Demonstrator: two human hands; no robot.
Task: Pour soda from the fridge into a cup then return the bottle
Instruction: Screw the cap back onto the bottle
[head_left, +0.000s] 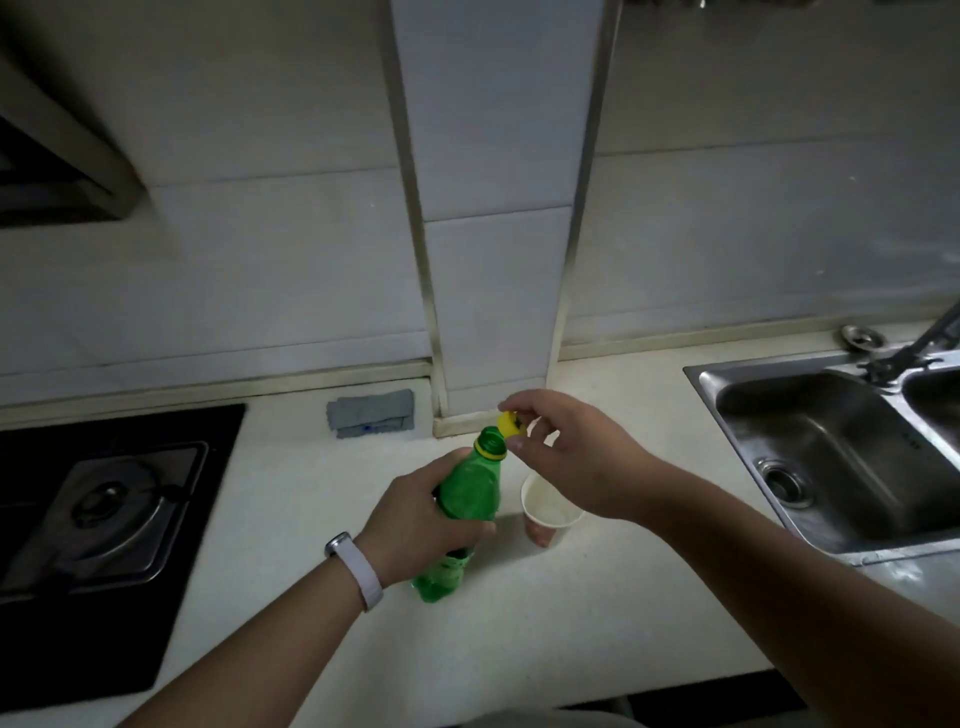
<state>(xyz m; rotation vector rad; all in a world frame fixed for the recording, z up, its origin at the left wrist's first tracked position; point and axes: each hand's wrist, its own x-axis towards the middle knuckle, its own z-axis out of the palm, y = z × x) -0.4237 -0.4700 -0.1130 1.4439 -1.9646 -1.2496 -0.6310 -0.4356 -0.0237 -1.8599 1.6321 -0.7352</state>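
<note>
A green plastic soda bottle (470, 491) stands upright on the white counter (571, 613), its mouth uncovered with a yellow ring below it. My left hand (415, 525), with a white band on the wrist, is wrapped around the bottle's middle. My right hand (566, 457) pinches the yellow cap (510, 422) just above and right of the bottle mouth, off the neck. A white paper cup (548, 512) stands on the counter right of the bottle, partly hidden under my right hand.
A black gas hob (93, 519) fills the counter's left side. A steel sink (841, 452) with a tap (930, 332) lies at the right. A folded grey cloth (371, 413) lies against the tiled wall, beside a protruding tiled column (493, 291).
</note>
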